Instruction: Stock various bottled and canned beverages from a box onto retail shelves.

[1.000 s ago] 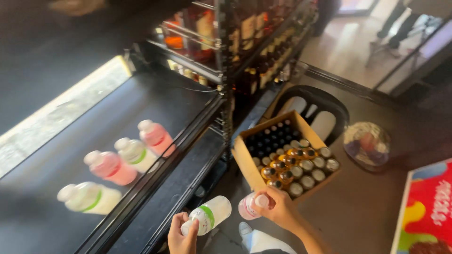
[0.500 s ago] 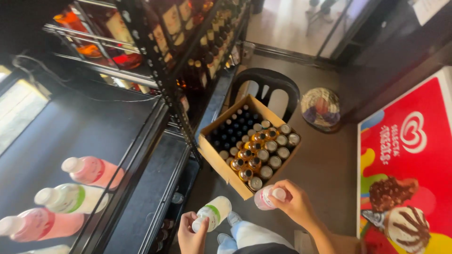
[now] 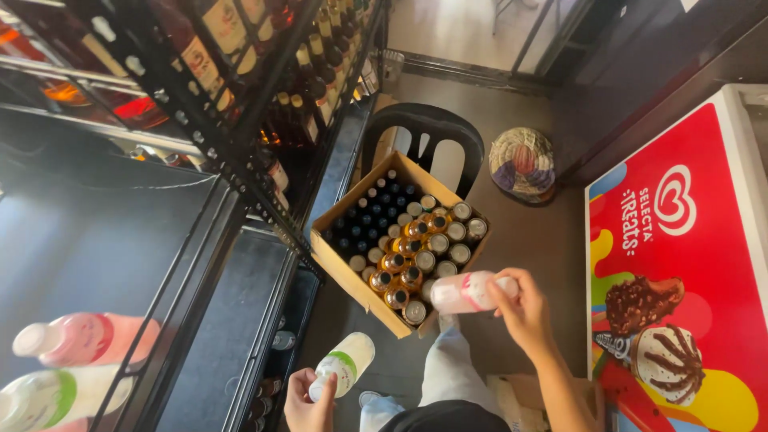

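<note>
Head view. Right hand [image 3: 524, 314]: fingers clamped on pink-labelled bottle [image 3: 464, 292], long axis level, pointing left over the cardboard box [image 3: 346, 270] near corner. Left hand [image 3: 308, 402]: fingers clamped on green-banded bottle [image 3: 344, 365], tilted up-right, below the box, well apart. Right hand nearer the box. Since half a second ago: both bottles still gripped, view swung right, fewer shelf bottles visible.

hands [image 3: 524, 314]: bare | forearms: sleeveless | legs: light jeans | top: dark
</note>
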